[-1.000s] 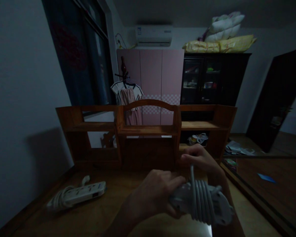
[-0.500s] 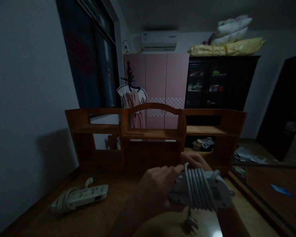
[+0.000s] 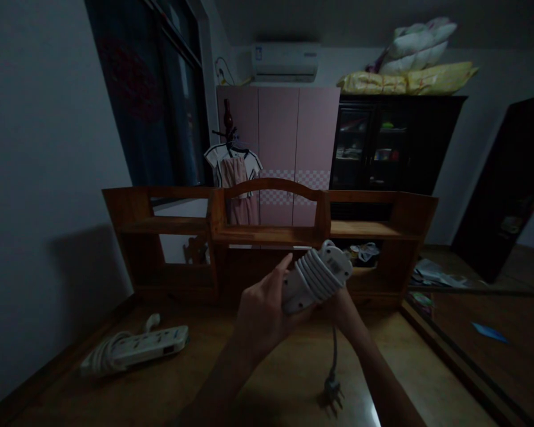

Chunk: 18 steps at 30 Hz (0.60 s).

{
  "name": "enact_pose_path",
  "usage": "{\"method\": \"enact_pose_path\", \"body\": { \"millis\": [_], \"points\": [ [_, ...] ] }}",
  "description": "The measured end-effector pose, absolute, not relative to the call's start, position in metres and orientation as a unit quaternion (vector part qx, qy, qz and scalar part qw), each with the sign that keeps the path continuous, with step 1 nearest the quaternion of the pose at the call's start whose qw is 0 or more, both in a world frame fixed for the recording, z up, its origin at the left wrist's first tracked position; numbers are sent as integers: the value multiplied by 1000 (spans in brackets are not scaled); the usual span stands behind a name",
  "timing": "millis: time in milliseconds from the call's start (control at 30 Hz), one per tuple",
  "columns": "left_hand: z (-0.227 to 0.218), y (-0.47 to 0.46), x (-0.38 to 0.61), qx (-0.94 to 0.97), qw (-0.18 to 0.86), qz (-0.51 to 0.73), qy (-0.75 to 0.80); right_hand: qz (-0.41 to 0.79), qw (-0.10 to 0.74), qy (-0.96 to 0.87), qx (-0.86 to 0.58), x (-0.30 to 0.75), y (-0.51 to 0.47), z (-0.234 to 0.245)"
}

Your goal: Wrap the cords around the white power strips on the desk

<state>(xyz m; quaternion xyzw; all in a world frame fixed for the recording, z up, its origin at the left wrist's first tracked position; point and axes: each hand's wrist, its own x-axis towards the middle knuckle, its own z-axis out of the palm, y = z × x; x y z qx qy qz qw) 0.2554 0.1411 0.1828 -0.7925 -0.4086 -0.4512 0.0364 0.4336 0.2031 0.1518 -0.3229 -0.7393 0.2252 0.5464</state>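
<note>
Most of the cord [image 3: 317,277] looks wound round the raised power strip [image 3: 295,294], held in the left hand's [image 3: 263,303] fingers above the desk [image 3: 196,394]; its plug [image 3: 332,388] end dangles unwound. The right hand's [image 3: 339,301] fingers are hidden, grip unclear. A second strip [image 3: 153,347] lies wrapped: two strips, two cords.

Hand-held power strip [image 3: 317,277] now higher, its right end uppermost
</note>
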Motion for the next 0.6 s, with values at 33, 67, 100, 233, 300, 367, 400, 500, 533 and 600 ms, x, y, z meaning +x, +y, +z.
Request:
{"method": "enact_pose_path", "body": {
  "millis": [33,67,100,233,300,367,400,500,533,600],
  "points": [
    [182,142,256,-779,31,-469,-415,224,549,-737,-326,430,200,154],
    [182,143,257,-767,27,-483,-420,223,552,-731,-332,428,198,156],
    [182,144,257,-758,26,-494,-425,226,555,-725,-339,426,196,158],
    [183,148,254,-718,25,-520,-462,286,560,-713,-309,421,189,166],
    [183,151,252,-702,25,-521,-484,316,547,-726,-273,418,186,170],
    [181,153,250,-697,30,-513,-501,320,535,-743,-245,414,182,174],
    [180,154,249,-697,34,-508,-505,315,539,-744,-238,412,180,175],
    [175,157,250,-702,49,-497,-508,289,577,-722,-251,407,176,176],
    [174,157,251,-703,53,-496,-507,276,586,-715,-264,406,175,176],
    [172,158,254,-706,56,-497,-501,245,585,-717,-289,408,175,176]
  ]
}}
